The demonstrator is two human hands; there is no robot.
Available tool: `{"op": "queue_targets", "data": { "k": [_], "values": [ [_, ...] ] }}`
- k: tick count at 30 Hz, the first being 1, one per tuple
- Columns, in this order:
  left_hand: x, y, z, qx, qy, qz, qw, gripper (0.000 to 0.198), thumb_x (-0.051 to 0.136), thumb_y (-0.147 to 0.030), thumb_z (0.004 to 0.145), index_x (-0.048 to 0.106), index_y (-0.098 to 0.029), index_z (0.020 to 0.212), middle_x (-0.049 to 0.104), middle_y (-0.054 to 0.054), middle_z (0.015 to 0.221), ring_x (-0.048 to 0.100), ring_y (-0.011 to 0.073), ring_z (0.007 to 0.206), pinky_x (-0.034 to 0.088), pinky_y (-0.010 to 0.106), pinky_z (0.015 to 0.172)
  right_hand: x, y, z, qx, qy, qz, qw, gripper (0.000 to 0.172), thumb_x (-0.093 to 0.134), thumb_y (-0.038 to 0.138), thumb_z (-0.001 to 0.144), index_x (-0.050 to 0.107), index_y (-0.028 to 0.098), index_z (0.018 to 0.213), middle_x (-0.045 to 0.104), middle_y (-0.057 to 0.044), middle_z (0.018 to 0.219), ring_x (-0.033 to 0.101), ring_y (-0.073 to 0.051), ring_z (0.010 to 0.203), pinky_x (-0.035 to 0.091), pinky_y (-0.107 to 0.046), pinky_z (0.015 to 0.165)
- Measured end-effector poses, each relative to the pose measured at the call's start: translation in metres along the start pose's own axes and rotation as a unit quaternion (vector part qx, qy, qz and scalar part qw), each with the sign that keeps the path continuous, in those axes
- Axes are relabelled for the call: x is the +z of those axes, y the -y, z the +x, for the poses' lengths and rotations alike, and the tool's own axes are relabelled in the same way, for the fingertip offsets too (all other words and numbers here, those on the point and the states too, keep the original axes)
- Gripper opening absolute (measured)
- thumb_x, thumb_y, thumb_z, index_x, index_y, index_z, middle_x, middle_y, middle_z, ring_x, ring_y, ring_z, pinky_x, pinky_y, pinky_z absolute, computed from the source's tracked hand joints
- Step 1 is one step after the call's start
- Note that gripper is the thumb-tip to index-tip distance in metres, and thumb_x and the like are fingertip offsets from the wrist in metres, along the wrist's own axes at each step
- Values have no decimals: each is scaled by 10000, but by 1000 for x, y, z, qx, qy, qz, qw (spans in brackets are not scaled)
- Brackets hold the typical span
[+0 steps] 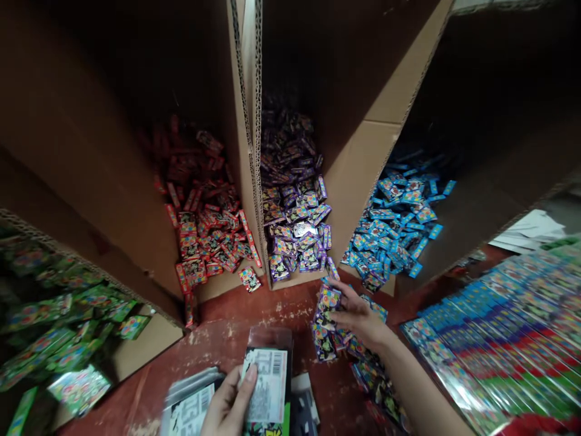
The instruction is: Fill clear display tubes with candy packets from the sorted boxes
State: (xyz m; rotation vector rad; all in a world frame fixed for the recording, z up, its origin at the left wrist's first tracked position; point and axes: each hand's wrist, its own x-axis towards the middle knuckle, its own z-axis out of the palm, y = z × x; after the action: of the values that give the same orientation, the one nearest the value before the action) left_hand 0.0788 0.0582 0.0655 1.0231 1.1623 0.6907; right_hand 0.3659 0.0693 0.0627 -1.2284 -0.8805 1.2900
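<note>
My left hand [231,399] is closed on a clear plastic sleeve [270,336] holding a printed card with a barcode; the thumb presses on its face. Under and beside that hand lie more sleeved cards [188,406]. My right hand [356,312] curls its fingers and thumb around a small purple box [327,300] with a colourful print. Other purple boxes [323,342] lie just below it on the red tabletop [227,336]. Beneath my right forearm sits a pile of mixed small boxes [376,387], partly hidden.
Open cartons hold heaps of small boxes: red ones [213,227], purple ones [295,212] and blue ones [390,224]. Green packs [68,321] spill out at the left. Rows of packed sleeves [503,327] stand at the right, near white papers [531,230]. Cardboard walls [370,145] rise between the heaps.
</note>
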Motion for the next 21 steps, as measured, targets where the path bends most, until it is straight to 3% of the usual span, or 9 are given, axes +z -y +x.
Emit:
{"op": "queue_targets", "data": {
  "k": [3,5,9,12,14,17,19,21],
  "values": [
    [5,4,0,16,32,-21,999,367,626,-515,729,652,-184,885,697,11,752,600,183,665,473,246,629,19,1,-11,-8,-50,87,995,285,795,242,582,645,213,823,645,26,743,587,-119,631,457,-225,570],
    [9,5,-1,24,34,-29,999,338,632,-491,736,649,-175,855,676,1,690,576,164,609,456,235,592,36,1,-10,-29,-92,133,986,208,807,233,567,629,194,667,627,41,662,566,-100,595,444,-213,572],
    [13,5,-7,26,14,-38,999,294,639,-462,743,649,-172,787,641,-10,628,556,146,587,433,214,561,76,-5,-2,-68,-82,170,980,261,733,299,679,647,273,924,652,20,857,600,-131,750,479,-247,673],
    [13,3,-14,18,25,-72,997,309,609,-467,770,647,-177,868,668,13,702,580,156,611,446,229,576,92,-8,-5,-138,-26,27,990,240,681,312,733,666,238,961,611,-35,982,587,-166,874,483,-281,759],
    [12,3,-18,18,31,-83,996,313,597,-458,784,640,-179,921,684,33,778,603,167,657,455,238,598,86,-4,-10,-171,31,-96,980,156,696,282,719,685,209,856,596,-42,934,580,-161,825,486,-273,725],
    [9,4,-21,28,50,-65,996,294,581,-419,810,626,-181,978,686,51,886,619,180,739,460,244,642,58,14,-16,-146,140,-216,955,351,680,249,735,616,251,1080,610,-28,907,557,-130,694,484,-254,615],
    [8,5,-20,35,55,-43,997,288,565,-400,827,614,-184,1011,676,59,953,618,186,793,459,244,665,40,28,-17,-114,204,-266,935,433,643,237,768,555,286,1189,634,-32,968,582,-143,739,497,-274,652],
    [9,6,-18,39,47,-27,998,284,555,-394,836,608,-185,1020,676,56,953,613,184,811,453,238,669,32,37,-17,-101,213,-274,932,328,623,237,787,616,287,1111,655,-32,1001,611,-175,850,503,-304,742]
  ]
}}
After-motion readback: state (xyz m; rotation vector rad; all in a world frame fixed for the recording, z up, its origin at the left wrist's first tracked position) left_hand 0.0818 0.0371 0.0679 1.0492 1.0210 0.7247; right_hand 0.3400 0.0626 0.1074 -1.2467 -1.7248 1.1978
